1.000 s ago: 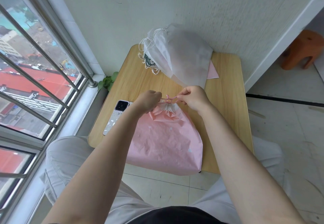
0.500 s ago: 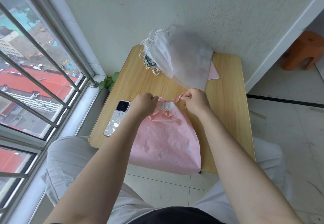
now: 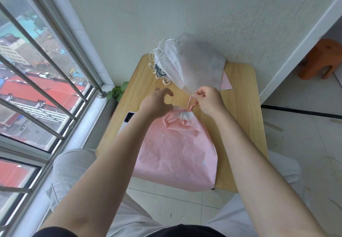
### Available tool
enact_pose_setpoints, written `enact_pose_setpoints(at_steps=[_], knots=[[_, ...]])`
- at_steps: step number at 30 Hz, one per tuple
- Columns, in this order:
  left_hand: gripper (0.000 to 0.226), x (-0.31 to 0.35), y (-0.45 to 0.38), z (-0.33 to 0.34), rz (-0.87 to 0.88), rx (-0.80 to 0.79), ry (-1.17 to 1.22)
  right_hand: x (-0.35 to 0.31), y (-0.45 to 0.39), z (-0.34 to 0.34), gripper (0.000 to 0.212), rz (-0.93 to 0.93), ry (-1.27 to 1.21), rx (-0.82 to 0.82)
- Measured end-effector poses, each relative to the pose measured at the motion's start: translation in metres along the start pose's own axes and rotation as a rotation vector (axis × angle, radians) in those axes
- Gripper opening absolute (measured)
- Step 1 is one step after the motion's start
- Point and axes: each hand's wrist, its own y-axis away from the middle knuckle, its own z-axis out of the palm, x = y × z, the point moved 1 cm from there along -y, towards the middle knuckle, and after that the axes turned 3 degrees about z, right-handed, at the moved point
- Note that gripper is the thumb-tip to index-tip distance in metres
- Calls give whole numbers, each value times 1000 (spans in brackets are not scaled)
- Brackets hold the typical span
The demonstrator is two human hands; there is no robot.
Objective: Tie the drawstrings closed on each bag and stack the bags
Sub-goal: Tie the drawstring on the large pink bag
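**Pink bag cinched on the counter, your right hand pinching its drawstring**

A pink drawstring bag [image 3: 177, 155] lies flat on the wooden counter [image 3: 242, 110] directly in front of you, its bottom edge hanging just over the near edge. Its mouth points away from you and is gathered tight into a puckered neck. A thin pink drawstring [image 3: 190, 103] rises from that neck up to your right hand [image 3: 209, 101], whose thumb and fingertips pinch the cord just above the bag. Your left hand [image 3: 157, 103] hovers beside the neck on the left, blurred, with its fingers loosely spread and curved and holding nothing. The two hands are close together, with the cord between them.

Beyond your hands, at the far edge of the counter against the white wall [image 3: 185, 14], sits a heap of white translucent bags [image 3: 192, 66] with white cords spilling out on its left side. A flat pink corner [image 3: 226, 83] pokes out from under the heap on its right. A phone [image 3: 127, 119] lies on the counter to the left of the pink bag, partly hidden by your left forearm.

To your left is a window with metal bars [image 3: 46, 81], and a small green plant [image 3: 116, 92] sits at the sill's corner. An orange stool [image 3: 322, 58] stands on the tiled floor at the far right.
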Motion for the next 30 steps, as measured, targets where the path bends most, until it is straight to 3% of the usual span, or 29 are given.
enact_pose_setpoints(at_steps=[4,6,8,12,15,18,20,22,26,30], knots=[[42,32,-19,-21,137,-291,-69,-37,-11,-13,10,-98,11,10],[39,37,-34,-26,123,-299,-149,-53,-23,-22,9,-139,56,40],[24,38,-49,-32,85,-158,-132,-68,-36,-30,10,-172,133,114],[45,41,-75,-54,-127,272,92,-98,-54,-45,30,-275,492,359],[43,35,-98,-72,-261,474,177,-104,-62,-47,29,-333,492,429],[28,26,-117,-76,-355,540,280,-86,-83,-36,29,-176,482,206],[21,22,-124,-73,-387,618,379,-72,-96,-28,50,-23,529,33],[36,19,-134,-66,-323,669,422,-58,-111,-19,75,51,551,-67],[58,0,-160,-44,-154,447,273,-31,-146,4,110,101,558,-157],[52,-26,-180,-26,-173,214,57,-7,-172,23,122,56,597,-224]])
